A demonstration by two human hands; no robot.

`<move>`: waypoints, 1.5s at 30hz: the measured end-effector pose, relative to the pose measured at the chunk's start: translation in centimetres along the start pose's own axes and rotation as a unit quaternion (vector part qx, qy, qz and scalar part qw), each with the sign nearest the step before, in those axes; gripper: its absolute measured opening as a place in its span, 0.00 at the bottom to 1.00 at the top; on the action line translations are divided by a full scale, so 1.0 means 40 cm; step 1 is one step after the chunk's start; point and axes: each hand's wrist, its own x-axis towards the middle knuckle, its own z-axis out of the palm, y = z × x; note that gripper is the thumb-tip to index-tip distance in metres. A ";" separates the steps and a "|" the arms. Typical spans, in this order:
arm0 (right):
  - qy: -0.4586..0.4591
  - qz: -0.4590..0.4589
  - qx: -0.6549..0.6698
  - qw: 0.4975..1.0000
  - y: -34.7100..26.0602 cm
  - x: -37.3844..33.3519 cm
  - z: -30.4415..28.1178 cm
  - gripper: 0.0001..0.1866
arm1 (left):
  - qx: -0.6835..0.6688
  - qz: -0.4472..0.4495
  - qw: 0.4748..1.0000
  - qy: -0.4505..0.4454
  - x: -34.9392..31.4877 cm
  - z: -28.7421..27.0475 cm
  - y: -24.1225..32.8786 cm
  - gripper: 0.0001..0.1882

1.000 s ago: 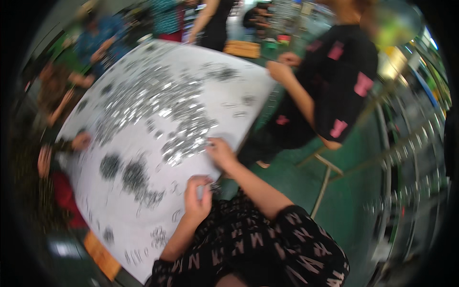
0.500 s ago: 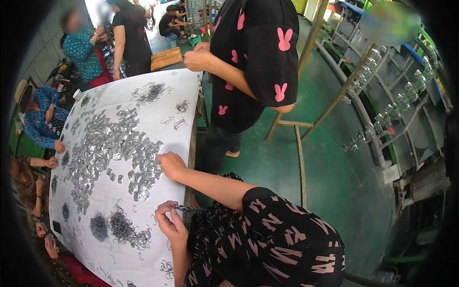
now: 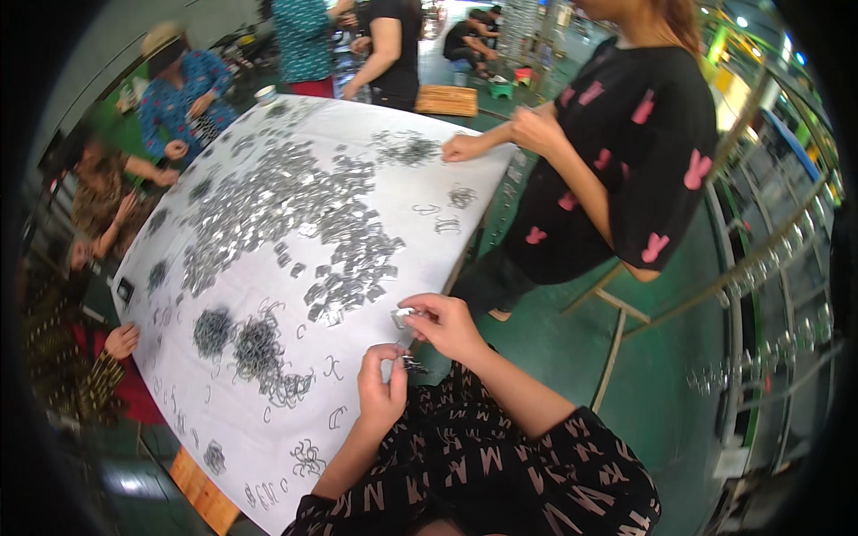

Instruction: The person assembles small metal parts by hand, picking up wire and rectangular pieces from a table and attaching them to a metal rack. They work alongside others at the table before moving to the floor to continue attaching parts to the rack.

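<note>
Over the table's near right edge, both my hands are close together. My right hand (image 3: 445,329) pinches a small shiny metal clip (image 3: 401,316) between thumb and fingers. Just below it, my left hand (image 3: 382,386) is closed on a small bunch of thin metal hooks (image 3: 413,364), whose ends hang past the fingers. The clip and the hooks look slightly apart. A wide pile of flat silver clips (image 3: 277,192) covers the middle of the table, beyond my hands. Nearer, left of my hands, lie heaps of bent wire hooks (image 3: 259,353).
The white-covered table (image 3: 357,438) has loose hooks scattered around. A person in a black top with pink rabbits (image 3: 617,170) stands at the right; other people sit along the left side. A wooden bench (image 3: 447,101) is beyond the far edge, metal racks (image 3: 778,259) at right.
My right hand has come back from the clip pile to beside my left hand, now with a clip in it. The view has turned left. The rabbit-top person's hand has reached onto the table.
</note>
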 end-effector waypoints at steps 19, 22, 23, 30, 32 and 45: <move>0.035 -0.033 0.056 0.997 -0.014 -0.065 0.061 0.08 | 0.121 0.026 0.992 0.022 0.000 -0.010 0.015 0.07; 0.033 -0.045 0.056 0.997 -0.023 -0.071 0.067 0.08 | 0.131 0.017 0.991 0.025 -0.003 -0.007 0.006 0.07; 0.043 -0.056 0.051 0.996 -0.026 -0.072 0.069 0.08 | 0.134 0.015 0.991 0.026 -0.002 -0.006 0.005 0.07; 0.049 -0.072 0.095 0.992 -0.024 -0.071 0.061 0.08 | 0.100 0.033 0.994 0.004 0.007 -0.024 0.013 0.07; 0.038 -0.055 0.156 0.985 -0.036 -0.073 0.061 0.09 | 0.082 0.026 0.996 -0.001 0.013 -0.036 0.021 0.07; 0.058 -0.078 0.119 0.988 -0.031 -0.082 0.046 0.11 | 0.068 -0.022 0.996 0.052 0.016 -0.125 -0.024 0.07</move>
